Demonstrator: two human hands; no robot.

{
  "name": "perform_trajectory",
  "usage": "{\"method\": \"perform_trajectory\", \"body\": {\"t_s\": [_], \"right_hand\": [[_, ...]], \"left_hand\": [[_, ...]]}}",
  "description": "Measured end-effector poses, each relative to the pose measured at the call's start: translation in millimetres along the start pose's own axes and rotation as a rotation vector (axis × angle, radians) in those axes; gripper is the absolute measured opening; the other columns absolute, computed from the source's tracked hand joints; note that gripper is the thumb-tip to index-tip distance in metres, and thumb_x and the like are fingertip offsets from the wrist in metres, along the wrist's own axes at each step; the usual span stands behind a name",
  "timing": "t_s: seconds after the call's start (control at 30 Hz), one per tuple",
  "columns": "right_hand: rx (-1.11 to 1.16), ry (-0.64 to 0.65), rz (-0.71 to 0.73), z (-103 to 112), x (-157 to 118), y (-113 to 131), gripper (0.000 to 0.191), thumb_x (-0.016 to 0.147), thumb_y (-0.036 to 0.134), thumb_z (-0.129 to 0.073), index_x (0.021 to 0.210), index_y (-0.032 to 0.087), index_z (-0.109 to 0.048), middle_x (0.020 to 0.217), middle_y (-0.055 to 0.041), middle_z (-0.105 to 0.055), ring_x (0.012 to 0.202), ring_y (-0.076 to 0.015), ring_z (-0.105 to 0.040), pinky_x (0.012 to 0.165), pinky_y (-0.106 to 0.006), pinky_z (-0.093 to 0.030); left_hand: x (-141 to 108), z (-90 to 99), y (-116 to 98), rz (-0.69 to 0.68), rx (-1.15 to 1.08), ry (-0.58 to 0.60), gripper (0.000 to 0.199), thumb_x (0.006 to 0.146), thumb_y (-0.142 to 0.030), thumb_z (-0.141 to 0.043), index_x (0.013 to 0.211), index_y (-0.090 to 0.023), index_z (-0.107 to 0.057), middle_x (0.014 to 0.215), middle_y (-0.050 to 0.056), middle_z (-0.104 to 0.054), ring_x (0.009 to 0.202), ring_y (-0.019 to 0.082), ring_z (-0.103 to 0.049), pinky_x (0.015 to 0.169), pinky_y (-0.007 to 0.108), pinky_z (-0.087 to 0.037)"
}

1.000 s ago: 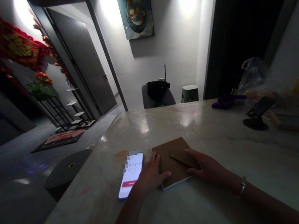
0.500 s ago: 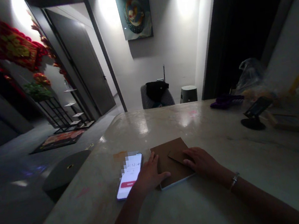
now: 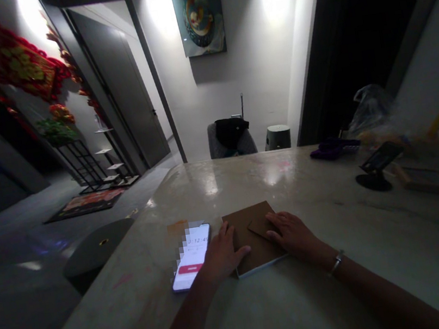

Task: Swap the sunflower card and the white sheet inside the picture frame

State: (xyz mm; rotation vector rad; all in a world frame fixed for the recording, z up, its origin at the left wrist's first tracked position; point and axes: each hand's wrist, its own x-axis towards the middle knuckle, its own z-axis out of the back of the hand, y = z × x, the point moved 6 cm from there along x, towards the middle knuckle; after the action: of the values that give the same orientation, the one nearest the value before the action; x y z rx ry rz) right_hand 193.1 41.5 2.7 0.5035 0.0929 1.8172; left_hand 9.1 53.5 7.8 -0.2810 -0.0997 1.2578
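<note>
The left hand [image 3: 222, 253] lies splayed and unclenched on the left side of the brown book [image 3: 257, 249], thumb pointing inward. The right hand [image 3: 294, 235] rests palm down on its right side, fingers loosely bent over the flap [image 3: 261, 231], gripping nothing. The book lies flat between them, nearly equally near to both, its long axis running roughly from the near side of the worktop [image 3: 300, 180] toward the far edge. A lit phone [image 3: 188, 260] lies just beside the left hand, toward the worktop's left edge. Well apart, toward the far right corner, are a phone stand [image 3: 379, 160], a purple cloth [image 3: 333, 148] and a clear bag [image 3: 368, 109], too blurred to tell its contents.
</note>
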Motion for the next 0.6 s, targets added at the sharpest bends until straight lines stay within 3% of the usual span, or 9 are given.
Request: {"method": "perform_trajectory", "body": {"t_s": [0.43,0.6], "right_hand": [[-0.057,-0.011,0.02,3.9,11.5,1.0,0.045,0.085,0.039,-0.037,0.119,0.011,-0.047,0.111,-0.0124,-0.059,0.102,-0.0223,-0.051,0.093,-0.036,-0.033],[-0.082,-0.003,0.037,0.6,24.7,-1.9,0.046,0.085,0.037,-0.037,0.123,0.011,-0.042,0.121,-0.0107,-0.053,0.107,-0.0221,-0.047,0.092,-0.033,-0.033]], "left_hand": [[2.0,-0.7,-2.9,-0.026,0.038,-0.143,0.06,0.075,-0.054,-0.04,0.121,-0.014,-0.039,0.136,0.013,-0.029,0.113,0.027,-0.043,0.092,0.038,-0.036],[1.9,1.1,-3.9,-0.04,0.032,-0.131,0.061,0.074,-0.054,-0.041,0.12,-0.014,-0.04,0.136,0.014,-0.028,0.11,0.027,-0.046,0.091,0.037,-0.037]]}}
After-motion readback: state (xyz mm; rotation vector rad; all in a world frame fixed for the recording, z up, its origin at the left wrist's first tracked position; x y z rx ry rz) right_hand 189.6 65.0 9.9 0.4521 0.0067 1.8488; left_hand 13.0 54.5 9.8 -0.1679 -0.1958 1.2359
